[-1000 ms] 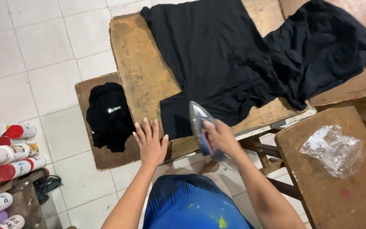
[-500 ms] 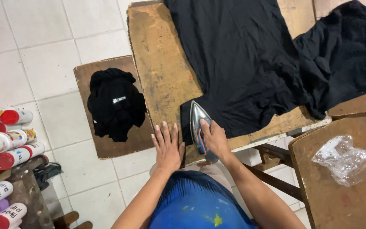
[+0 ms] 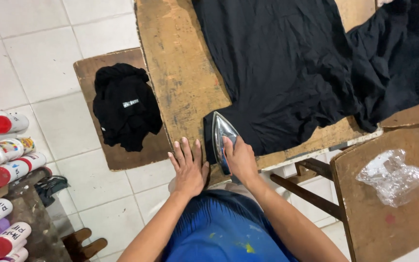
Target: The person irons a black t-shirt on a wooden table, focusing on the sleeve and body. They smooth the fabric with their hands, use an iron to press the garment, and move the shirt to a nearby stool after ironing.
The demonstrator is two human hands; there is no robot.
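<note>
**A:** From the head camera, where is the iron?

**B:** The clothes iron (image 3: 221,140) stands on its edge at the near edge of the worn wooden board (image 3: 180,73), just at the lower left corner of the black garment (image 3: 287,68) spread over it. Its shiny soleplate faces left, towards the left hand (image 3: 188,167).

**A:** And the hands?

**B:** The right hand (image 3: 241,157) has its fingers wrapped shut around the iron's handle side. The left hand lies flat on the bare wood, fingers slightly spread, holding nothing, just beside the iron.

**A:** Which way does the iron point?

**B:** Its tip points away from the person, up the board; the long axis runs near to far, tilted a little left.

**A:** How should this pressing be done well?

**B:** I'd say lay the soleplate fully flat before gliding, keep the left hand off the hot metal, smooth the cloth ahead of the tip, and work along the fabric's length.

**A:** Anything else nearby?

**B:** A crumpled black garment (image 3: 124,106) on a low board, and spray cans (image 3: 1,160) at the left.
</note>
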